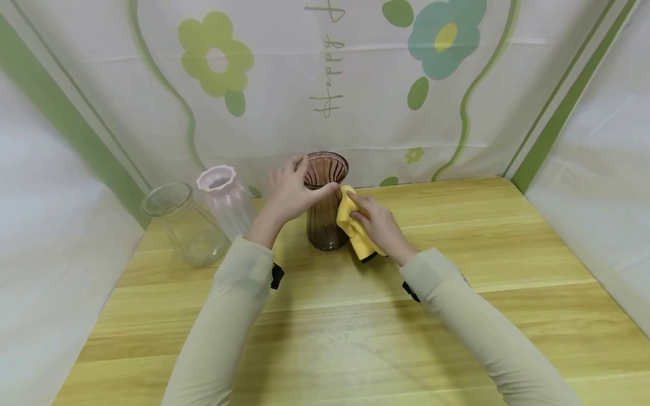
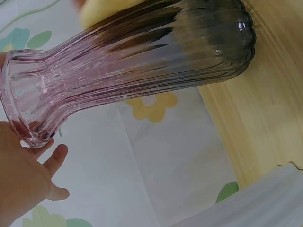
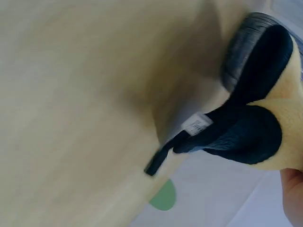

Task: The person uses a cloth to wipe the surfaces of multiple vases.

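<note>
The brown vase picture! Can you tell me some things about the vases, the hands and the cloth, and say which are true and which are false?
1. The right hand holds a yellow cloth. True.
2. The left hand is at the top of the brown vase. True.
3. The brown vase is lying on its side. False: it stands upright.
4. The pink vase and the clear vase are to the left of the brown vase. True.
5. There are five vases. False: three show.
6. The cloth is yellow all over. False: a dark bit shows at its bottom corner.
</note>
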A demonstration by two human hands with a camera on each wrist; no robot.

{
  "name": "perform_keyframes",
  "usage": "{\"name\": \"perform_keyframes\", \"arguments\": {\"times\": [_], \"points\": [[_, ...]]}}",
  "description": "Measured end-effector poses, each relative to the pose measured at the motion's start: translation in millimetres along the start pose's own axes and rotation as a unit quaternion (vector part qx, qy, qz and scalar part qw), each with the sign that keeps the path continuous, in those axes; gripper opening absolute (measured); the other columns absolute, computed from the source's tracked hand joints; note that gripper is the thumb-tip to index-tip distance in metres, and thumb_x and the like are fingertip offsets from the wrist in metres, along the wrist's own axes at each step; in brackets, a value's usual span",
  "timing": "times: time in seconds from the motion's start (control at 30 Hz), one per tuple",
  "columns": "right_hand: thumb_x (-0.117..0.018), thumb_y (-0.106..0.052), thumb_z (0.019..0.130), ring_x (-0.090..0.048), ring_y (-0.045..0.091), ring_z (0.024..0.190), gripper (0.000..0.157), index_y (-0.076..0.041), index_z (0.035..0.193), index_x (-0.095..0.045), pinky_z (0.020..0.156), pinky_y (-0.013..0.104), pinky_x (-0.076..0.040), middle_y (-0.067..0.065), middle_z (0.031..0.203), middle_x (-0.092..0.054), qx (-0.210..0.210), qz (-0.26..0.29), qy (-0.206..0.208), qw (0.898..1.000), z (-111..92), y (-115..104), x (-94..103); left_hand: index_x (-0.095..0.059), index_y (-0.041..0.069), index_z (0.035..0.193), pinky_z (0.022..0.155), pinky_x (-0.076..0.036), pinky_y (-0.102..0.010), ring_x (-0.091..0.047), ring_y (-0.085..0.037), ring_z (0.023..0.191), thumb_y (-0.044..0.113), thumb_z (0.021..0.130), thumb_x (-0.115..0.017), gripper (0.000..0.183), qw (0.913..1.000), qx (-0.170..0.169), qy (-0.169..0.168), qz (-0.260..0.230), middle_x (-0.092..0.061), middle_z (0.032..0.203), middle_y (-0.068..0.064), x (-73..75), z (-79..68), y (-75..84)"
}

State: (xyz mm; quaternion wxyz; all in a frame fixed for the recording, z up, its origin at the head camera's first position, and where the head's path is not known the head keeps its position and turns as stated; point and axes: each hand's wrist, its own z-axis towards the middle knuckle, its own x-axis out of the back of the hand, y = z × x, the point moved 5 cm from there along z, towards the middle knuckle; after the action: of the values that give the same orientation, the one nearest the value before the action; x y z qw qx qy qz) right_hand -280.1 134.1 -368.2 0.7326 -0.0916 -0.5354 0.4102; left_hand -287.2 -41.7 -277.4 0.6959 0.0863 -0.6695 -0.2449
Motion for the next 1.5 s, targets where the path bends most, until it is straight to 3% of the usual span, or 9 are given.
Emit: {"name": "perform_keyframes", "arguments": {"times": [0.2,0.33,0.77,1.13,1.33,1.5], "points": [[-0.06,-0.008,0.091,-0.056,0.037,0.119,0.05,-0.007,0.14,-0.048,0.102,0.046,-0.047,0.021,0.132,-0.056,0.022,0.04,0.082,0.996,10.6,-18.4,13.1,-0.016,0.004,0.153,0.118,0.007,-0.059,-0.012,-0.032,0.149,0.063,0.086,-0.051,0.095,0.9998,-0.002,-0.014,-0.013,-0.013,0.16,-0.013,-0.4,0.6,0.7],[-0.06,-0.005,0.09,-0.053,0.038,0.124,0.05,-0.005,0.138,-0.049,0.106,0.045,-0.044,0.022,0.133,-0.055,0.03,0.053,0.11,0.992,13.5,-25.0,16.6,-0.015,0.005,0.153,0.118,0.007,-0.059,-0.011,-0.032,0.149,0.06,0.086,-0.051,0.094,0.9997,-0.004,-0.019,-0.017,-0.012,0.161,-0.012,-0.4,0.8,0.2],[-0.061,-0.007,0.09,-0.062,0.036,0.105,0.05,-0.008,0.139,-0.05,0.091,0.046,-0.053,0.022,0.12,-0.061,0.015,0.026,0.052,0.998,1.9,-10.1,-3.9,-0.01,0.008,0.154,0.119,0.009,-0.056,-0.006,-0.03,0.15,0.056,0.086,-0.054,0.094,0.9968,-0.001,-0.032,-0.073,-0.005,0.162,-0.008,-0.5,0.5,-3.9],[-0.061,-0.01,0.091,-0.056,0.038,0.118,0.049,-0.011,0.139,-0.05,0.1,0.049,-0.047,0.022,0.128,-0.057,-0.029,0.001,-0.014,0.999,-14.7,15.2,-19.6,-0.01,0.008,0.154,0.119,0.008,-0.057,-0.008,-0.03,0.15,0.058,0.086,-0.054,0.095,0.9967,-0.005,-0.03,-0.075,-0.005,0.162,-0.008,-1.2,4.7,-4.1],[-0.059,-0.011,0.093,-0.059,0.039,0.113,0.05,-0.012,0.142,-0.046,0.095,0.05,-0.05,0.023,0.131,-0.055,-0.04,-0.023,-0.049,0.998,-21.1,20.6,-23.7,-0.009,0.008,0.154,0.119,0.01,-0.056,-0.006,-0.029,0.15,0.059,0.086,-0.054,0.096,0.9967,-0.003,-0.027,-0.076,-0.004,0.162,-0.007,-2.6,6.5,-3.5],[-0.059,-0.011,0.094,-0.063,0.036,0.102,0.049,-0.013,0.141,-0.048,0.086,0.047,-0.053,0.02,0.125,-0.059,-0.031,-0.046,-0.048,0.997,-23.0,23.2,-24.7,-0.008,0.009,0.154,0.119,0.01,-0.056,-0.005,-0.028,0.15,0.059,0.086,-0.054,0.096,0.9964,0.002,-0.022,-0.081,-0.003,0.162,-0.006,-3.8,8.7,-2.9]]}}
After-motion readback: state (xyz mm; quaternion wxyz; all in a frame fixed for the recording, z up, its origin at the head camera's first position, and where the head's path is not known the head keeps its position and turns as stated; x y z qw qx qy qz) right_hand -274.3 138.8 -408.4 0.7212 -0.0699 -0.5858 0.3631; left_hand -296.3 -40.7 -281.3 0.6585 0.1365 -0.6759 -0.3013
